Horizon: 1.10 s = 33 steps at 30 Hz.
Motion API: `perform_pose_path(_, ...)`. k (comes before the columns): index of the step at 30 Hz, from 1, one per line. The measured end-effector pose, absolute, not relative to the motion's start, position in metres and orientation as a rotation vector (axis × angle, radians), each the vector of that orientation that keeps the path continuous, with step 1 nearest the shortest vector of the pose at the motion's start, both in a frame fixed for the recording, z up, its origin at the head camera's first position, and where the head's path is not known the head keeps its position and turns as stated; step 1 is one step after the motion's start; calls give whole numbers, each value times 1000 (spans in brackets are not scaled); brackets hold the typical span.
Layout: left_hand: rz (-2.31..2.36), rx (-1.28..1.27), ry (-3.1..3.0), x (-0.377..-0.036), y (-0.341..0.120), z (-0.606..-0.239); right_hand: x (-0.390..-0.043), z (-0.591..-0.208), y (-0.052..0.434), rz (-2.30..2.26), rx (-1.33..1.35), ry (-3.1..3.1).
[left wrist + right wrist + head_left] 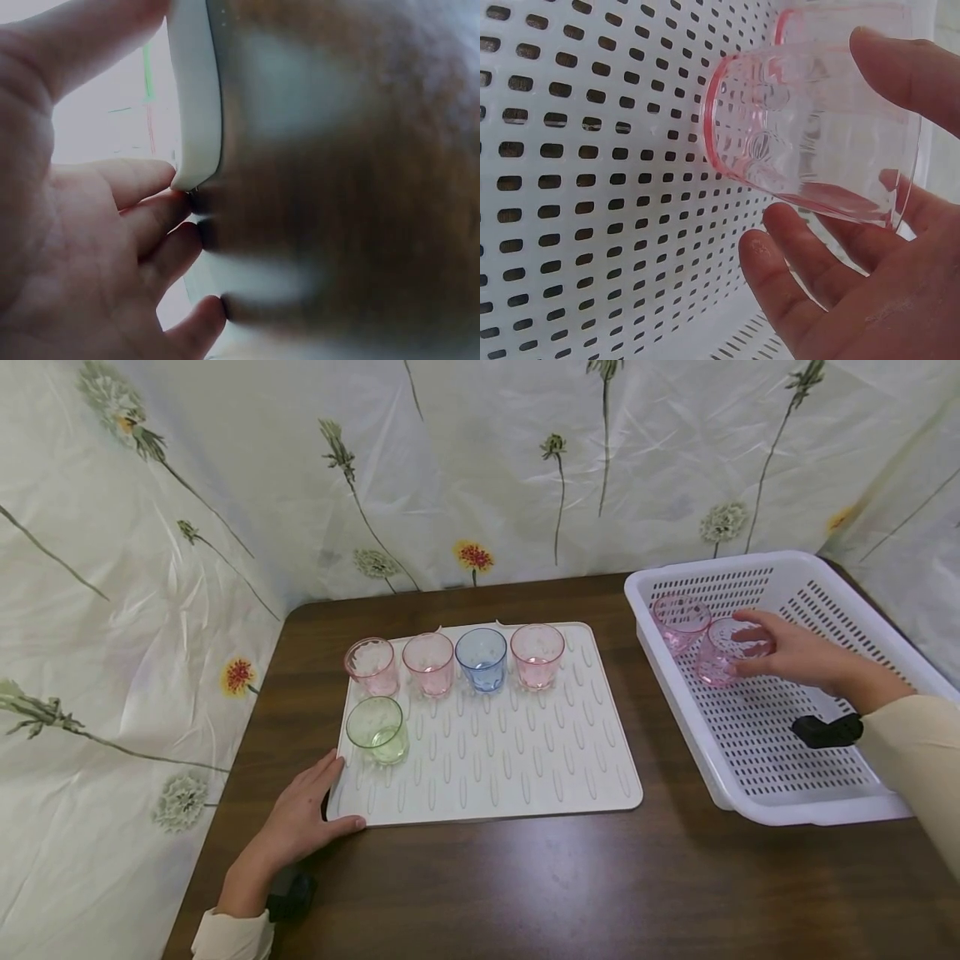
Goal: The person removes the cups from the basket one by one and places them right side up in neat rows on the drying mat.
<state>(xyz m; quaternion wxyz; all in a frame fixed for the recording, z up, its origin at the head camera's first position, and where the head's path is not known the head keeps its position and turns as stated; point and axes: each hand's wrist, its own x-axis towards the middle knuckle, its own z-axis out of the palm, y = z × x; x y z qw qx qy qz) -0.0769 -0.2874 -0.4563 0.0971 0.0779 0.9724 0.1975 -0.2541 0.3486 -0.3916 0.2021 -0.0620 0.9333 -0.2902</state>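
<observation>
In the basket, my right hand (787, 652) has its thumb and fingers curled round a clear pink glass (810, 135). A second pink glass (681, 620) stands beside it at the basket's left wall. My left hand (300, 814) touches the near left corner of a white ribbed drying mat (510, 777), thumb at the front edge and fingers along the left edge. On the mat, a green glass (377, 731) is nearest that hand. Behind it runs a row: a pink glass (372, 668), another pink glass (429, 666), a blue glass (482, 660) and one more pink glass (537, 657).
The white perforated basket (678, 727) stands on the right of the dark wooden table (525, 885), a strip of wood between it and the mat. A flower-printed cloth (495, 468) hangs behind and along the left side.
</observation>
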Motion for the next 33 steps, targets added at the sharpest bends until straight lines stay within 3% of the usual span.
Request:
perform_pose_path(11, 621, 236, 2873, -76, -288, -459, -250, -380, 353, -760, -173, 2664)
perform_pose_path(33, 622, 243, 2877, -76, -289, -458, -214, -306, 323, -914, -127, 2911)
